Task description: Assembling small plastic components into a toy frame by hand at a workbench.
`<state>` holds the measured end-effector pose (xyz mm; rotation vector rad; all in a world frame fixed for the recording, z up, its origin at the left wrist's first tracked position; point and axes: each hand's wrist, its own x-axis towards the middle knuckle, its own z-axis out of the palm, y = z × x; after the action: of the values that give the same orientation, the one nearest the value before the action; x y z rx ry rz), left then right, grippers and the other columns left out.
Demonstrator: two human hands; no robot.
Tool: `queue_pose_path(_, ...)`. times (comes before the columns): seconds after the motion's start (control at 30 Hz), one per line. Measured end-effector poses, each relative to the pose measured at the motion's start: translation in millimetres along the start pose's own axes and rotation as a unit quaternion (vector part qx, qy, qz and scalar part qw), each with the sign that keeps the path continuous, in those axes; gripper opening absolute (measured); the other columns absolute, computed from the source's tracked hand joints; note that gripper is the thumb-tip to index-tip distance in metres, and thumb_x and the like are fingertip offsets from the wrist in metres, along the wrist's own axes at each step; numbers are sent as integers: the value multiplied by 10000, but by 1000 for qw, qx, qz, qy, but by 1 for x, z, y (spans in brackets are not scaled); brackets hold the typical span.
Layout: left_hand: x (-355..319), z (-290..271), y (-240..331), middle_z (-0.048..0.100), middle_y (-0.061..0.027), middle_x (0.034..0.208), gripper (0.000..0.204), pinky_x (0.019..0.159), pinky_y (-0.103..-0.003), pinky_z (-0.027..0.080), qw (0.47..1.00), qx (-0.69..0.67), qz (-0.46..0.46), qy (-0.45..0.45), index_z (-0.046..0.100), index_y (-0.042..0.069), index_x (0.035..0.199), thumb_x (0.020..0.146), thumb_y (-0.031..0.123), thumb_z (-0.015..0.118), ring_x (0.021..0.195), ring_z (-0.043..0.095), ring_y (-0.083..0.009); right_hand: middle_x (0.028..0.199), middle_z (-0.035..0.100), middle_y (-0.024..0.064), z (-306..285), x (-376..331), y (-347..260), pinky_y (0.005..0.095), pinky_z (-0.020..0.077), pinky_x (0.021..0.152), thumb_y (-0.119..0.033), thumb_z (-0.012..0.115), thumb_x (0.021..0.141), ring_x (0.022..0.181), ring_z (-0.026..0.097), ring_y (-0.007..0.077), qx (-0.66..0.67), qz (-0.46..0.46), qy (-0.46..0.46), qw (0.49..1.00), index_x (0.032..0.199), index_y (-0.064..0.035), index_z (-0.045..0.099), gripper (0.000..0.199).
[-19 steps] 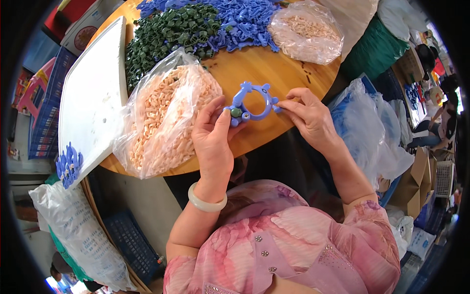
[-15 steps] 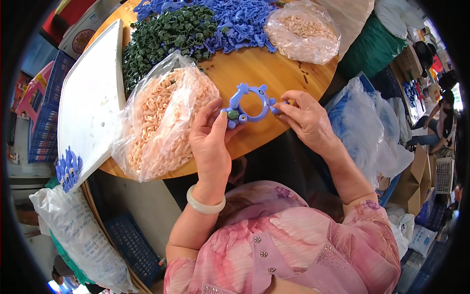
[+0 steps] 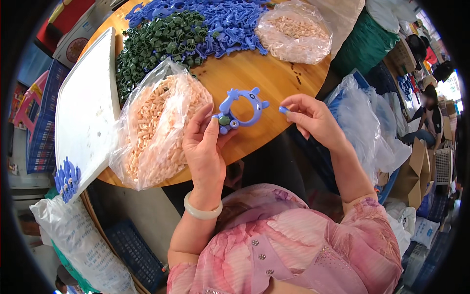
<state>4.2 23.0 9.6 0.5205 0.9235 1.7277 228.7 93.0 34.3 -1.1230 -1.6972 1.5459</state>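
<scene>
My left hand (image 3: 205, 152) pinches the lower left part of a blue plastic ring-shaped piece (image 3: 257, 104) with animal-like ears. A small green part (image 3: 224, 120) sits in the piece beside my left thumb. To the right and apart from the ring, my right hand (image 3: 316, 122) holds a small blue plastic bit (image 3: 283, 110) between thumb and fingertips; its exact shape is mostly hidden. Close to my left hand lies a clear bag (image 3: 180, 147) of small peach-coloured pieces. Several similar blue pieces (image 3: 67, 179) stand at the near corner of a white board (image 3: 85, 103).
Piles of dark green parts (image 3: 164, 41) and blue parts (image 3: 225, 24) cover the far side of the round wooden table (image 3: 264, 71). Another clear bag (image 3: 293, 53) lies far right. Beyond the table's right edge are plastic bags (image 3: 364, 132) and a cardboard box (image 3: 416, 174). Another person (image 3: 431, 115) sits farther away.
My right hand has drawn away from the ring to the right, with the small blue bit in its fingertips. The ring in my left hand has turned and shifted slightly.
</scene>
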Motion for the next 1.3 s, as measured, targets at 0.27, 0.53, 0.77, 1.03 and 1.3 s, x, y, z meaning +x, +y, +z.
queue_pose_path(0.27, -1, 2, -2, 575, -77, 978, 272, 737, -351, 581, 1000, 20, 23, -6, 522, -24, 1184, 915, 11, 500, 833, 631, -173, 938, 550, 30, 0, -17, 30, 200, 494, 620, -23, 575, 880, 686, 566, 74, -33, -80, 197, 977, 993, 10, 641, 135)
queue_pose_path(0.53, -1, 2, -2, 583, -72, 964, 274, 744, -349, 579, 999, 27, 25, -17, 521, -28, 1186, 917, 12, 496, 854, 630, -171, 913, 543, 63, 5, -10, 61, 235, 467, 608, 18, 695, 766, 742, 567, 160, -215, -261, 274, 900, 993, -36, 673, 234)
queue_pose_path(0.77, -2, 2, -3, 576, -66, 954, 276, 737, -331, 577, 1000, 17, 22, -8, 513, -23, 1187, 913, 11, 502, 817, 627, -158, 873, 564, 69, 11, -15, 49, 215, 488, 602, 81, 652, 777, 694, 582, 129, -188, -261, 260, 911, 991, -3, 668, 230)
queue_pose_path(1.03, 1, -1, -4, 595, -81, 934, 272, 699, -299, 577, 999, 31, -11, -15, 499, -27, 1175, 909, 25, 523, 793, 633, -145, 914, 587, 88, 51, -1, -11, 270, 483, 633, 80, 690, 708, 758, 596, 204, -236, -417, 170, 861, 860, -39, 631, 202)
queue_pose_path(1.3, 2, -2, -4, 614, -96, 957, 259, 717, -322, 581, 999, 38, -18, -13, 529, -23, 1157, 905, 35, 522, 806, 649, -168, 902, 560, 79, 69, 17, -9, 299, 479, 607, 65, 688, 698, 743, 588, 221, -294, -444, 92, 841, 878, -48, 632, 220)
